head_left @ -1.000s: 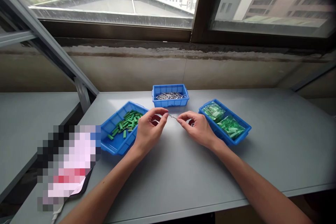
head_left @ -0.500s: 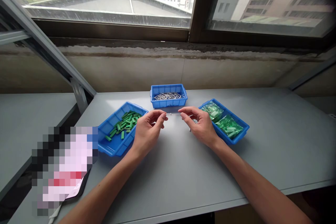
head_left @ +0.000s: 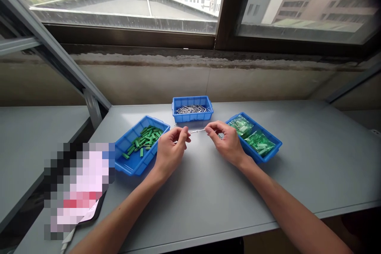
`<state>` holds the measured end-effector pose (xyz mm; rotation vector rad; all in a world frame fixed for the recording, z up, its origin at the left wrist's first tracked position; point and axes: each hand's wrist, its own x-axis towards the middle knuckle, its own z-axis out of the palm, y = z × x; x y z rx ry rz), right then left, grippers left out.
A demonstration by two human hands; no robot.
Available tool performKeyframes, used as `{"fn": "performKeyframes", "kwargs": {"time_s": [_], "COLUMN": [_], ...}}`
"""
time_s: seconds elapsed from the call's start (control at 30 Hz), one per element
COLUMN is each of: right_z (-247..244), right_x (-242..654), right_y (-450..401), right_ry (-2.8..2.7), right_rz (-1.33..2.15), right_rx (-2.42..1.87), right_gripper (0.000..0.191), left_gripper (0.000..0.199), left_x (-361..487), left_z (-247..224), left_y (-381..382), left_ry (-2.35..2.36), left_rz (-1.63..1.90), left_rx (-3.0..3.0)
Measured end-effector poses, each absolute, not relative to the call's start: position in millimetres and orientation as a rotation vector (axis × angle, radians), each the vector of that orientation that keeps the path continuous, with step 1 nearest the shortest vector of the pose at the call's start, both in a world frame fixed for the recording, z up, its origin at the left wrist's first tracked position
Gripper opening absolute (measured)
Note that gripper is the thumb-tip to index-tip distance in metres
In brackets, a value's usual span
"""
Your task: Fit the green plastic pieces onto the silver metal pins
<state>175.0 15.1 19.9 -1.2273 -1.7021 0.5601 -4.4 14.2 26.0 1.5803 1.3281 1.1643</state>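
A thin metal rod (head_left: 197, 131) with a small collar midway spans the gap between my hands, tilted up slightly to the right. My left hand (head_left: 173, 149) is closed, pinching the rod's left end between thumb and fingers. At the other end, the fingertips of my right hand (head_left: 226, 143) pinch it. A bit of shiny metal shows under my right palm; most of it is hidden. Behind my hands is a blue bin (head_left: 193, 118) of small metal pins (head_left: 192, 109). Beside my left hand stands a blue bin (head_left: 127, 168) of small green pieces (head_left: 145, 139).
To the right, a third blue bin (head_left: 269, 155) holds clear bags (head_left: 258, 143) of green parts. A phone (head_left: 95, 210), mostly blurred out, lies at the left with a white cable (head_left: 68, 238). The grey table (head_left: 202, 206) runs back to a wall below the window.
The rod has gone from nearly level to slightly tilted, its left end lower. My left thumb and fingers have shifted around that end. The whole view has moved slightly.
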Motion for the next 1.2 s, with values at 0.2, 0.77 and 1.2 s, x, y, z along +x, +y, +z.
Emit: {"fn": "performKeyframes", "kwargs": {"time_s": [0.2,0.77,1.2], "right_z": [31.2,7.8,23.1], "right_x": [163.8,127.0,149.4], "right_y": [37.2,18.4,18.6], "right_ry": [-1.665,-2.448,-2.083], "right_rz": [0.331,0.182,0.562], "right_rx": [-1.202,-1.268,-1.302], "right_gripper": [0.016,0.02,0.016], "left_gripper": [0.04,0.039,0.03], "left_x": [-6.6,-9.2,-9.2], "left_z": [26.0,31.6,30.1], "left_y": [12.0,11.7,7.9], "left_ry": [1.346,1.085,1.295], "left_rz": [1.284,1.581,1.551], "left_rx": [1.491,1.217,1.485]}}
